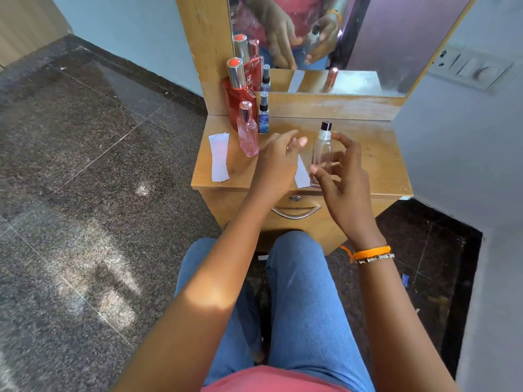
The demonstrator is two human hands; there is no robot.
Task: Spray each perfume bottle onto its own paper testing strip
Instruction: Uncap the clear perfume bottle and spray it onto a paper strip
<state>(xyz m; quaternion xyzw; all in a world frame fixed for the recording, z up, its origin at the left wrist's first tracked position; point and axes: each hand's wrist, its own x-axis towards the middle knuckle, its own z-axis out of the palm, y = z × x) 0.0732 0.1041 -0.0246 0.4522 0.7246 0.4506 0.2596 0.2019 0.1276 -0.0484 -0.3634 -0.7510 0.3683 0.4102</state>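
My right hand (343, 176) holds a clear perfume bottle (322, 154) with a dark cap, upright above the table's front edge. Just left of it hovers my left hand (278, 162), fingers apart and empty, over a white paper strip (302, 174) lying on the wooden dressing table (373, 157). A few more white strips (219, 157) lie in a loose stack at the table's left edge. At the back left stand a tall red bottle (239, 100), a pink bottle (248, 131) and a small blue spray bottle (263, 116).
A mirror (368, 38) rises behind the table and reflects the hands and bottles. A drawer with a metal handle (295, 213) sits under the tabletop. A wall with a switch panel (469, 69) stands on the right. My knees in jeans are below the table.
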